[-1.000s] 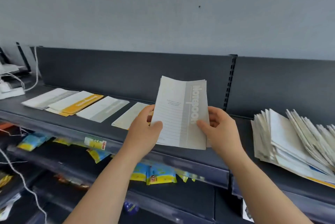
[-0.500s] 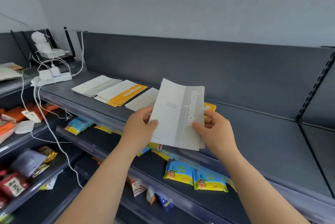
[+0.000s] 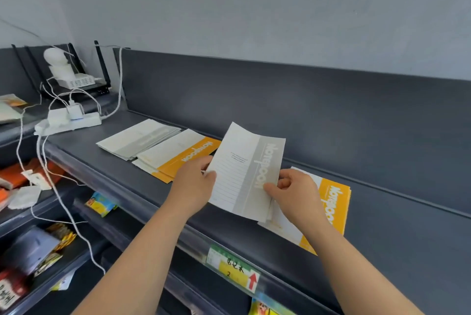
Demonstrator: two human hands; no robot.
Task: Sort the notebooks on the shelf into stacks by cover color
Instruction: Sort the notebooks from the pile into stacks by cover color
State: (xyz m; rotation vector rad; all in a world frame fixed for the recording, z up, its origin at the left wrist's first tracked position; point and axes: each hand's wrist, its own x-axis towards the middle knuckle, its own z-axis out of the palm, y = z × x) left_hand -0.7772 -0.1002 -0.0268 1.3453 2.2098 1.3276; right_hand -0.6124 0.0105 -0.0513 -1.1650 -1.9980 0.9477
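Observation:
I hold a grey-striped white notebook [image 3: 248, 174] upright above the dark shelf [image 3: 382, 225]. My left hand [image 3: 193, 184] pinches its left edge and my right hand [image 3: 293, 192] grips its lower right edge, with a few more notebooks behind it. Under my right hand lies an orange-striped stack [image 3: 331, 202]. Further left another orange-striped stack [image 3: 178, 156] lies next to a grey-striped stack [image 3: 137, 138].
A white power strip [image 3: 68, 122] with cables and a router [image 3: 76, 80] sit at the shelf's left end. A price label [image 3: 233, 270] hangs on the front rail. Snack packets [image 3: 100, 203] fill the lower shelves. The shelf's right part is bare.
The view has swung left along the shelf, and the pile of loose notebooks at the right is out of sight. Both hands keep hold of the grey notebook, carried left over the orange stack.

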